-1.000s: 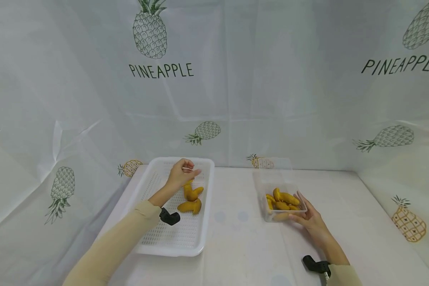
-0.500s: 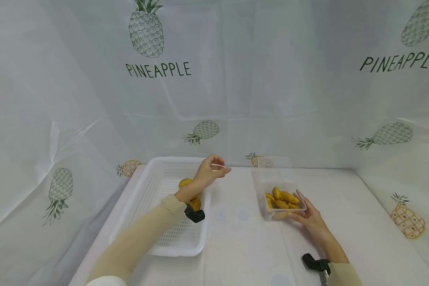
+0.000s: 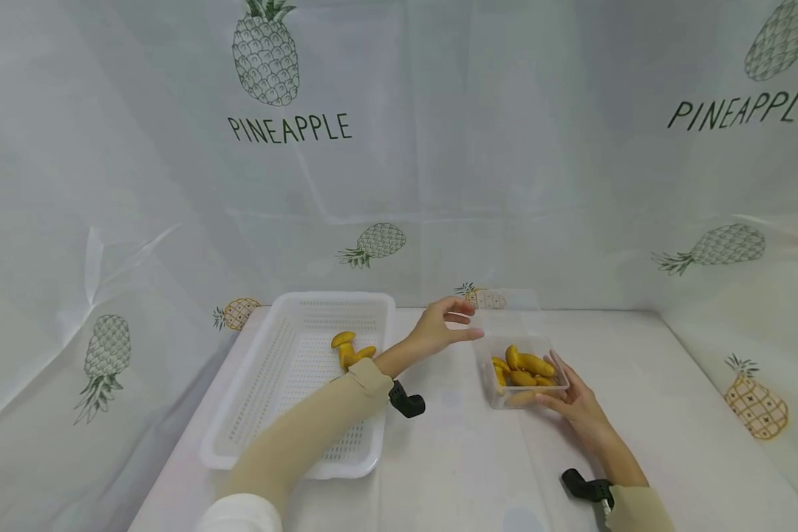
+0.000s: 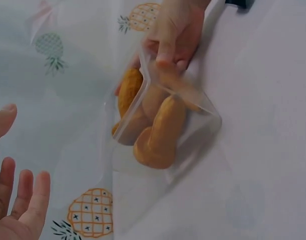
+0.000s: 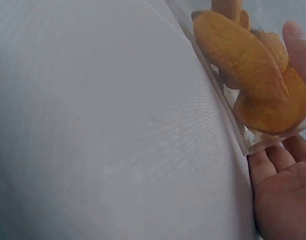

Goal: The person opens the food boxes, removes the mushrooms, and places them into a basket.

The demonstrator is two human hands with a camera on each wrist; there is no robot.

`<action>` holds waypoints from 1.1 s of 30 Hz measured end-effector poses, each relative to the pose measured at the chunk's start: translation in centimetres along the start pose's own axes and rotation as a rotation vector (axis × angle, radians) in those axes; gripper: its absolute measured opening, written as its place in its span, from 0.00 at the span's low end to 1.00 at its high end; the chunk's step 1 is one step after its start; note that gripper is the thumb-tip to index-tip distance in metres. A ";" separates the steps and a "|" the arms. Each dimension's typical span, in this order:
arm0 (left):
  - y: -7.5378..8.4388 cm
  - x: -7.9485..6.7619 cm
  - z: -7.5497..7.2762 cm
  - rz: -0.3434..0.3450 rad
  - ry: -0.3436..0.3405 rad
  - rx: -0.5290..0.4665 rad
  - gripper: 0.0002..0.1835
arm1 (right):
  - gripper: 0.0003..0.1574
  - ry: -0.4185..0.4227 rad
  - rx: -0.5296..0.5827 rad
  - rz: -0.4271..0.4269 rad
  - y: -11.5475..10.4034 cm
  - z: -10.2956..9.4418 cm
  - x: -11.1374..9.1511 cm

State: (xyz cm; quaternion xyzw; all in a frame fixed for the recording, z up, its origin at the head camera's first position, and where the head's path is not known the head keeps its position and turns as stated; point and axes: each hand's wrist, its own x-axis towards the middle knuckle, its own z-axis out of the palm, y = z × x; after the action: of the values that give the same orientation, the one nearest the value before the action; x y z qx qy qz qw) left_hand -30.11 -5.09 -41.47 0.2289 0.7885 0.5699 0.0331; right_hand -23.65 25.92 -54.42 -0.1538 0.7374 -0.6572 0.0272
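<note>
My left hand [image 3: 445,325] hovers between the white basket and the clear plastic box, its fingers loosely bent and apart, holding nothing. In the left wrist view the fingers [image 4: 35,200] are spread away from the box. My right hand [image 3: 581,410] grips the clear plastic box [image 3: 499,401] at its right side, thumb on the front wall. Several yellow-brown mushrooms [image 3: 535,364] lie piled in the box; the right wrist view shows one mushroom [image 5: 243,55] up close against the wall. More mushrooms [image 3: 346,353] lie in the white basket, partly hidden by my left sleeve.
The white perforated basket [image 3: 229,436] stands on the left of the white-covered table [image 3: 459,458]. A clear lid [image 3: 512,301] stands raised behind the box. A pineapple-print sheet [image 3: 539,148] hangs round the back and sides.
My left hand has moved right, from over the basket to near the box's left side, with nothing visible in it. The right hand and the box stay in place.
</note>
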 end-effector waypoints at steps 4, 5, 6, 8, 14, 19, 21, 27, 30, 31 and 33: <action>0.1 1.0 1.8 0.021 -0.032 -0.049 0.24 | 0.54 0.010 -0.010 0.023 0.0 -0.1 0.0; 0.1 1.2 2.3 0.023 -0.041 -0.061 0.24 | 0.54 0.012 -0.017 0.024 0.0 -0.1 0.0; 0.1 1.4 2.8 0.027 -0.050 -0.070 0.24 | 0.54 0.010 -0.022 0.025 -0.1 -0.1 0.0; 0.0 1.7 3.7 0.043 -0.080 -0.080 0.24 | 0.54 0.013 -0.038 0.025 -0.1 -0.1 0.0; -0.8 2.4 6.4 0.107 -0.162 -0.020 0.25 | 0.54 0.024 -0.050 0.039 -0.5 0.1 0.1; -1.1 2.9 8.2 0.112 -0.172 -0.007 0.23 | 0.53 0.026 -0.065 0.037 -0.7 0.2 0.2; -1.1 3.0 8.7 0.103 -0.178 -0.004 0.23 | 0.53 0.028 -0.064 0.035 -0.6 0.2 0.3; -1.5 3.3 9.7 0.093 -0.212 0.024 0.22 | 0.53 0.021 -0.040 0.029 -0.3 0.1 0.2; -1.8 3.4 10.1 0.098 -0.223 0.083 0.21 | 0.53 0.018 -0.030 0.027 -0.3 0.1 0.1; -1.8 3.4 10.2 0.100 -0.226 0.104 0.21 | 0.53 0.016 -0.029 0.025 -0.3 0.1 0.1; -1.9 3.4 10.4 0.104 -0.234 0.136 0.22 | 0.53 0.019 -0.028 0.023 -0.3 0.1 -0.1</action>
State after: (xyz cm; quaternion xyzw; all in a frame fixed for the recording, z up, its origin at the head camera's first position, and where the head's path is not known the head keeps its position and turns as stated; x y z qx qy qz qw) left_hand -30.52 4.99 -46.10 0.3360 0.8031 0.4855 0.0797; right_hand -23.46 25.84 -54.19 -0.1395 0.7484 -0.6479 0.0259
